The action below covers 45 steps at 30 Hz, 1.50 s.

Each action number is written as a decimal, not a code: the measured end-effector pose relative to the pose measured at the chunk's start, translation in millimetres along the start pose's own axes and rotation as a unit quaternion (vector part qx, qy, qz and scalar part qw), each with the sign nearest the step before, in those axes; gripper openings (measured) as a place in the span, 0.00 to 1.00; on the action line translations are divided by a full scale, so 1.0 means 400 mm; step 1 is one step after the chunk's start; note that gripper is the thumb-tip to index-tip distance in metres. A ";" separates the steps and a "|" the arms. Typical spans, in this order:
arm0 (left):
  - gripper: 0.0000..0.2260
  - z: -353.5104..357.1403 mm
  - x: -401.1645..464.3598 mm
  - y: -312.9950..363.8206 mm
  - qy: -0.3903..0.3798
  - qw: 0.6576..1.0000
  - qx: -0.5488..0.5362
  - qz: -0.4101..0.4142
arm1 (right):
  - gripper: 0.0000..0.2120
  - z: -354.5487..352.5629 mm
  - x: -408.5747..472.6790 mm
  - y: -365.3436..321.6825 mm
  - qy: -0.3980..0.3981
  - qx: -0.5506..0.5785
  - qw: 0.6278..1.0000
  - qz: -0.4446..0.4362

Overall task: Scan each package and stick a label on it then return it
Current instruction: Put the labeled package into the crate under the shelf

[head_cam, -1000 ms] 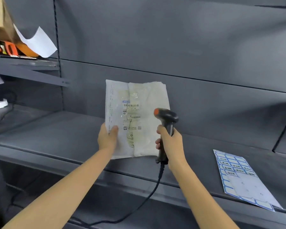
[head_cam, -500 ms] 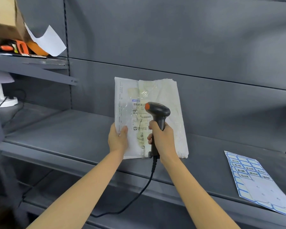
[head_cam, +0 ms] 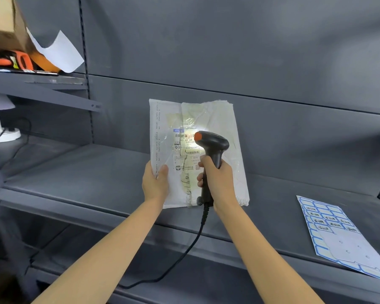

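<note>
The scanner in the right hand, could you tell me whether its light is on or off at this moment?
On. The scanner throws a bright patch onto the shipping label of the package, just ahead of its head.

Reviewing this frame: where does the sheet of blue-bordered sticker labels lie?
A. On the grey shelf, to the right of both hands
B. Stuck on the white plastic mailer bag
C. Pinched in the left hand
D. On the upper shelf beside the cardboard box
A: the sheet of blue-bordered sticker labels lies flat on the grey shelf, right of the right hand gripping the black handheld scanner, while the left hand holds the white plastic mailer bag.
</note>
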<state>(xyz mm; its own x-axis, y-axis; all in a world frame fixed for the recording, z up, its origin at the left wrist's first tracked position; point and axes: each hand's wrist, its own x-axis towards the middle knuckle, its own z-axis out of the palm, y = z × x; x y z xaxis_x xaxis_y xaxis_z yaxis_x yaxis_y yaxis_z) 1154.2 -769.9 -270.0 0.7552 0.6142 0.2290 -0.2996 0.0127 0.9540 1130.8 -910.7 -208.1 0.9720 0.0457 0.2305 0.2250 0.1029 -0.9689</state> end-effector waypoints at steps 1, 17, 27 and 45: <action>0.13 -0.001 0.000 0.001 0.000 1.000 -0.002 0.001 | 0.08 -0.005 -0.001 -0.004 0.003 0.009 1.000 0.005; 0.13 0.001 0.041 0.042 0.003 0.984 0.149 -0.100 | 0.14 -0.412 0.068 0.038 0.122 -0.451 0.880 0.082; 0.22 -0.073 0.060 0.075 -0.105 0.922 0.308 -0.208 | 0.22 -0.419 0.091 0.145 0.105 -0.550 0.825 0.079; 0.26 -0.053 0.054 0.064 -0.019 0.865 0.500 -0.033 | 0.20 -0.740 0.056 0.031 0.233 -0.570 0.728 0.302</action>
<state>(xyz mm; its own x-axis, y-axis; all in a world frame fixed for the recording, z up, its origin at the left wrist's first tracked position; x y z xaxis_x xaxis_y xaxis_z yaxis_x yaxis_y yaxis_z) 1150.5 -739.3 -244.6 0.7761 0.6112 0.1552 0.3846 -0.6538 0.6517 1175.4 -1202.3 -241.7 0.7745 -0.6292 -0.0653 -0.6010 -0.6995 -0.3867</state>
